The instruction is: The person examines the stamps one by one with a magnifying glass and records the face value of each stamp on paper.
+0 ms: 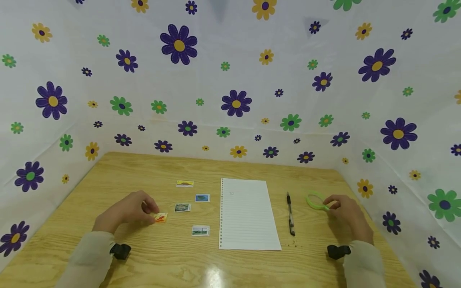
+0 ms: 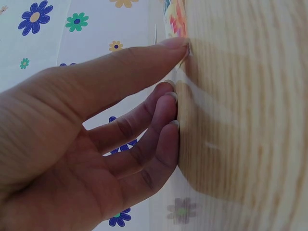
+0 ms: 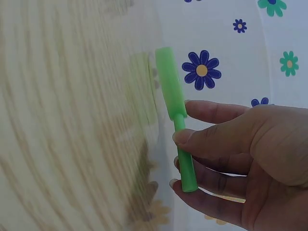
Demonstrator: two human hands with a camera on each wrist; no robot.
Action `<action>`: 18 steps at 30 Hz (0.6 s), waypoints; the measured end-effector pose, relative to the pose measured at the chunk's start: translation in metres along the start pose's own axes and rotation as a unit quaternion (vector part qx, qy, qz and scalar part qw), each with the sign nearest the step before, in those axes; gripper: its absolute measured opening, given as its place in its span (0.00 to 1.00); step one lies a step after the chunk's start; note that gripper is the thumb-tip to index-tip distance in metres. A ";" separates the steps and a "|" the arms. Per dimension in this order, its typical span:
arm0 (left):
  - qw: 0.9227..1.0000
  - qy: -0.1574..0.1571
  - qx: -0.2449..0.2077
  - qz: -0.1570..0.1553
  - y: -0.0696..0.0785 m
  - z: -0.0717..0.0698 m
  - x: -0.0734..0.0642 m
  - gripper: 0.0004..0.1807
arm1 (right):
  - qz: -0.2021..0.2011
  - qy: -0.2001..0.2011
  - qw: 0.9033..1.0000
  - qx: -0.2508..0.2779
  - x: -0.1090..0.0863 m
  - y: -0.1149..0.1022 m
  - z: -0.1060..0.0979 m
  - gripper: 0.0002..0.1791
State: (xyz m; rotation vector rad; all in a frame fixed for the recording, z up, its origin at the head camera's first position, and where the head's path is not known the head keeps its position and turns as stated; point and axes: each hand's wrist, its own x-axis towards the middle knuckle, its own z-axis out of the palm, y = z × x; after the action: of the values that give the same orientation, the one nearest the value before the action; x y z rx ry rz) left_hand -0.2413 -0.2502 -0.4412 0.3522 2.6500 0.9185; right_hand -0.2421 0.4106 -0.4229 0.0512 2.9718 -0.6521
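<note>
My left hand (image 1: 129,211) is at the left of the table, thumb and forefinger pinching the left edge of a yellow and red postage stamp (image 1: 161,217). In the left wrist view the thumb is at the edge of that stamp (image 2: 176,19), and the other fingertips rest at the tabletop. At the right, my right hand (image 1: 346,210) grips the handle of a light green magnifying glass (image 1: 317,207). The right wrist view shows this magnifying glass (image 3: 171,84) edge-on, raised off the wood, thumb and fingers around its handle.
Right of the held stamp lie a yellow stamp (image 1: 185,184), a blue stamp (image 1: 202,198), a grey-green stamp (image 1: 182,207) and a green landscape stamp (image 1: 200,231). Lined paper (image 1: 248,216) with a small pencilled mark is mid-table, a black pen (image 1: 290,214) beside it. Flowered cloth (image 1: 209,80) surrounds the table.
</note>
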 end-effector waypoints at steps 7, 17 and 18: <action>1.000 -0.004 0.005 0.004 -0.001 0.002 0.003 0.11 | -0.012 0.007 1.000 -0.013 -0.002 0.005 0.003 0.13; 1.000 -0.005 0.010 0.007 -0.001 0.000 0.002 0.11 | -0.006 -0.004 1.000 -0.025 0.001 0.002 0.003 0.13; 1.000 -0.005 0.009 0.010 -0.001 0.000 0.002 0.11 | -0.005 -0.006 1.000 -0.026 0.001 0.002 0.004 0.13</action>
State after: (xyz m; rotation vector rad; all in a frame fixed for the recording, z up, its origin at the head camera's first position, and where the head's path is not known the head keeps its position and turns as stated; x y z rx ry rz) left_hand -0.2435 -0.2507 -0.4421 0.3863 2.6520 0.8956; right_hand -0.2427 0.4112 -0.4272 0.0289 2.9773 -0.5744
